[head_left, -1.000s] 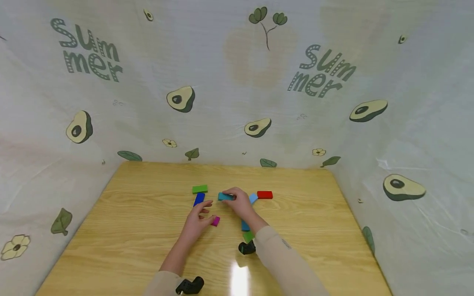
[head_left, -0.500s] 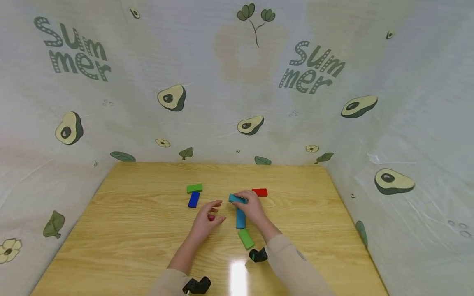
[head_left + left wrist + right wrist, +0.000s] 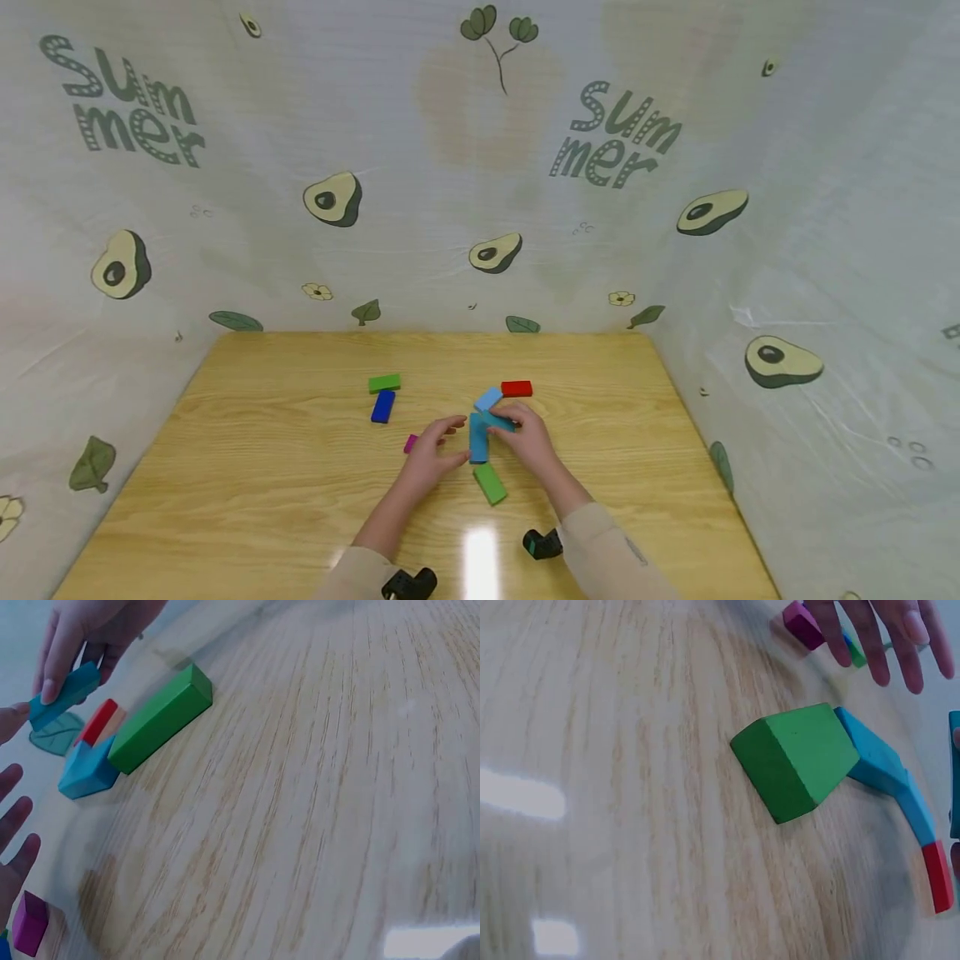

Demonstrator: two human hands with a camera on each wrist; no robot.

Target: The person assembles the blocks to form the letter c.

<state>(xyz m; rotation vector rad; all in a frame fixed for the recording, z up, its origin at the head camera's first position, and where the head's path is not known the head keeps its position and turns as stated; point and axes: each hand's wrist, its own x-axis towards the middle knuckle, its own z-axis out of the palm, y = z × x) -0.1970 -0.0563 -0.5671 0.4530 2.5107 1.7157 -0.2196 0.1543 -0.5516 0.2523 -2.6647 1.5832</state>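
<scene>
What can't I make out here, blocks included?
Head view: part of the magenta block, behind the left hand; the mark on the right sleeve, too small.
Left wrist view: part of the dark blue block, cut off by the left edge.
Right wrist view: part of the held teal block, cut off by the right edge.

Soft, even light, white glare (image 3: 481, 562) on the wooden table (image 3: 262, 483), bluish haze in both wrist views, faint shadows

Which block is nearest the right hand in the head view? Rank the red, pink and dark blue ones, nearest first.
1. Red block: just beyond the right hand.
2. Pink block: to the left, partly hidden by the left hand.
3. Dark blue block: farther left.
</scene>
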